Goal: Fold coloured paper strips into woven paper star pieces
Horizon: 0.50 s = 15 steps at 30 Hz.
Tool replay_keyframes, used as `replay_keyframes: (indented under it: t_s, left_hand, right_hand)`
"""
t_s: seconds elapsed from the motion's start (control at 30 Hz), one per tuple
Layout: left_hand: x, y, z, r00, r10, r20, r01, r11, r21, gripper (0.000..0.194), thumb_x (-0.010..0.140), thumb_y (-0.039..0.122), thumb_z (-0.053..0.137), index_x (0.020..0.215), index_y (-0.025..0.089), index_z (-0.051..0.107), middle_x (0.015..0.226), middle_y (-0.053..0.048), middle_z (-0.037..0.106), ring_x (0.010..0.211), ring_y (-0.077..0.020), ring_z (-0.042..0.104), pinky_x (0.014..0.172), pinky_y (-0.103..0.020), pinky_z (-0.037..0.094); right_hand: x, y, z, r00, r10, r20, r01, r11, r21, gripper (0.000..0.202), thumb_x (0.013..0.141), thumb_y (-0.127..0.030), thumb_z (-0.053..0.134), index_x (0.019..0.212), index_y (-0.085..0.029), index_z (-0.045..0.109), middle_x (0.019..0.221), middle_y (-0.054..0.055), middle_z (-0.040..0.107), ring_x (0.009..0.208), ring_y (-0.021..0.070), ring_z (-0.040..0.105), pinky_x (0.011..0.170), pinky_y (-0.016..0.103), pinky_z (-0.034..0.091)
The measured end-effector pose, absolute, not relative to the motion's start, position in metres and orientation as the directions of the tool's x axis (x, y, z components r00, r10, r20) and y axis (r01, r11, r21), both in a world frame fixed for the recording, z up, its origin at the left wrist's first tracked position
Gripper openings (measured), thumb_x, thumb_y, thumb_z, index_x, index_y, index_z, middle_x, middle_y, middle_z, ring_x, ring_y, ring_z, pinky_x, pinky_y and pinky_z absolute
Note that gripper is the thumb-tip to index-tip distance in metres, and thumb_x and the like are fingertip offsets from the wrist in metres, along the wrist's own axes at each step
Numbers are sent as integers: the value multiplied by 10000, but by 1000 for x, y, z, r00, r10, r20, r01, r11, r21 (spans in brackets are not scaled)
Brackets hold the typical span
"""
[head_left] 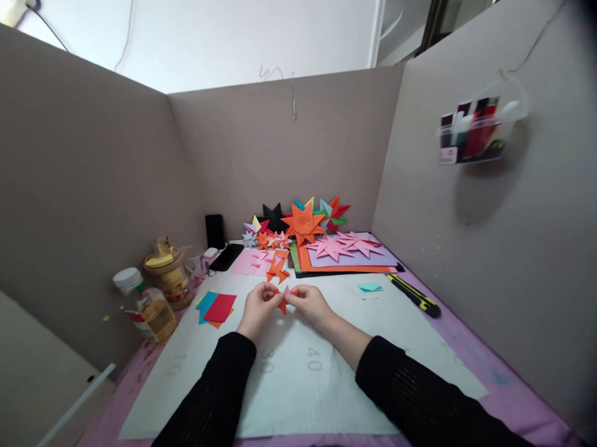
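Over the middle of the white mat, my left hand [259,307] and my right hand [309,303] meet, fingertips nearly touching. Between them is a small folded paper piece [283,306], orange with a pink part at its top. Each hand pinches one side of it. Just behind the hands lie orange folded pieces [277,267], next to a pink sheet [245,261] with small pink pieces on it. Fingers and thumbs partly cover the held paper, so its full shape is hidden.
Coloured paper squares [219,308] lie left, a teal piece [370,288] and a yellow-black cutter [413,295] right. Finished paper stars [304,223] and stacked sheets [350,259] stand at the back. A bottle [150,308], jar [171,277] and phone [227,257] line the left edge.
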<state>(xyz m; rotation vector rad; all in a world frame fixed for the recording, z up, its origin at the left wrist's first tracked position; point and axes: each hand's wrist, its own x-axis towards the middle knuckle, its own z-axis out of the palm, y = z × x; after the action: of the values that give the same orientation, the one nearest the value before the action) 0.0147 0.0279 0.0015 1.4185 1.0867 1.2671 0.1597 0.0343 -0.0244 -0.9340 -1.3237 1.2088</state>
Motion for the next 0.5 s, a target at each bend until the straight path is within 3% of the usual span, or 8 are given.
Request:
replay_keyframes:
  t_s: [0.17,0.5]
  left_hand:
    - [16,29,-1,66,989,134,5,-135,991,317,586,332,715,758,145,525,587,13,598,552,-122,586,542,-211,429]
    - [17,29,-3,19,1000,-11,41,10,999,316,580,336,713,773,145,550,587,-3,614,558,-117,581,517,-189,404]
  right_hand:
    - [160,37,-28,-123,975,184,-104,172,-980,240,646,-359,657,634,-123,614,541,-20,558,491,83,439,496,207,314]
    - [189,69,-23,90,989,120,-223,137,-965,204,624,-346,655,632,-151,596,582,-12,597,536,105,498,530,219,359]
